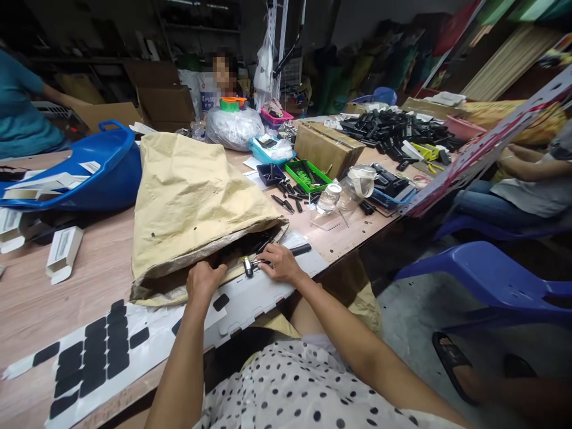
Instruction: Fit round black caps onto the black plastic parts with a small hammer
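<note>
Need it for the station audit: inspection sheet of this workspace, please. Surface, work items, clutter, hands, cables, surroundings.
Surface: wood-grain tabletop; black rounded pads on white sheeting near the front edge.
Work items: tan sack, mouth open toward the wearer; hammer lying at its mouth.
Clutter: blue basin holding white boxes, green tray, cardboard box, heap of black parts.
Hands: left hand at the sack's mouth; right hand over the hammer; grip unclear.
Cables: nothing seen for certain.
Surroundings: people nearby; blue plastic chair at right.

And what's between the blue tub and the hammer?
The big yellow sack lies between the blue tub and the hammer, as the head view shows.
</note>
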{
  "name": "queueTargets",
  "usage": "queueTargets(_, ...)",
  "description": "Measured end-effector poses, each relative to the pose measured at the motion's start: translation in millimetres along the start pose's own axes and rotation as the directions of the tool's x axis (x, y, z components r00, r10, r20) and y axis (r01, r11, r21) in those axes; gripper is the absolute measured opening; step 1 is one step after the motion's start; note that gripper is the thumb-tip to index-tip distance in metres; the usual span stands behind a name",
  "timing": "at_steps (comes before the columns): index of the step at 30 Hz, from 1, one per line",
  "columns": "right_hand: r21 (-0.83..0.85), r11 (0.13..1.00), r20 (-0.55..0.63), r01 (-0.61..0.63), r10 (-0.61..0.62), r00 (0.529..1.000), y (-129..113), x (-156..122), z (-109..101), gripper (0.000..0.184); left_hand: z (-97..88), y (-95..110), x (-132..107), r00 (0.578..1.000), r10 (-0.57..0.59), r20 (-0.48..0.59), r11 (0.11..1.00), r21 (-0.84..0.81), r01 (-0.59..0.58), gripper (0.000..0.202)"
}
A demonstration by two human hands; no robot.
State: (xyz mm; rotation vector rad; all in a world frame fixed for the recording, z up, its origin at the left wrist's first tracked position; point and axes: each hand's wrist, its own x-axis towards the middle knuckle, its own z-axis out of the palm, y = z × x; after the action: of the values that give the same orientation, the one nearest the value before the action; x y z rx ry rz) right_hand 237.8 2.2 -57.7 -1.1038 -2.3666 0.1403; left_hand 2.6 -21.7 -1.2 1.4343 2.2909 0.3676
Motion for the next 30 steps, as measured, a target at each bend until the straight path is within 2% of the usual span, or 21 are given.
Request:
queueTargets(2,0.008,1.000,0.002,0.000,0.000,1.000,0,0,0,0.013,-8.3,-16,-15,0.997,0.082,-0.013,0.996,-0.039,-0.083,0.019)
queueTargets(4,0.015,1.000,0.000,0.006,-0.006,1.000,0,0,-1,0.014,-10.0,-32,-29,0.969,0.243,-0.051,0.957,-0.151,-0.248,0.020)
queueTargets(7,0.018,1.000,-0.007,0.003,-0.002,1.000,1,0,-1,0.014,0.3,-53,-43,0.893,0.444,-0.076,0.845,-0.295,-0.445,0.025)
queueTargets(10,0.016,1.000,-0.013,-0.004,0.005,1.000,1,-1,-1,0.014,17.1,-66,-46,0.842,0.530,-0.105,0.781,-0.326,-0.532,0.023)
queueTargets(14,0.015,1.000,-0.027,0.026,-0.026,0.999,4,-2,1,0.015,31.1,-73,-43,0.827,0.541,-0.154,0.769,-0.308,-0.561,0.019)
queueTargets(18,0.011,0.995,-0.036,0.099,-0.098,0.994,8,-2,0,0.017,34.9,-74,-44,0.825,0.534,-0.183,0.763,-0.315,-0.564,0.017)
queueTargets(22,0.022,0.993,-0.052,0.119,-0.118,0.992,6,-3,-9,0.021,36.8,-74,-44,0.828,0.535,-0.170,0.764,-0.321,-0.560,0.013)
queueTargets(25,0.077,0.990,-0.060,0.118,-0.114,0.992,-9,-4,-17,0.024,38.6,-74,-44,0.832,0.531,-0.161,0.768,-0.323,-0.553,0.011)
queueTargets(30,0.224,0.966,-0.053,0.132,-0.123,0.991,-54,-9,-17,0.025,42.1,-73,-44,0.830,0.528,-0.178,0.762,-0.331,-0.556,0.011)
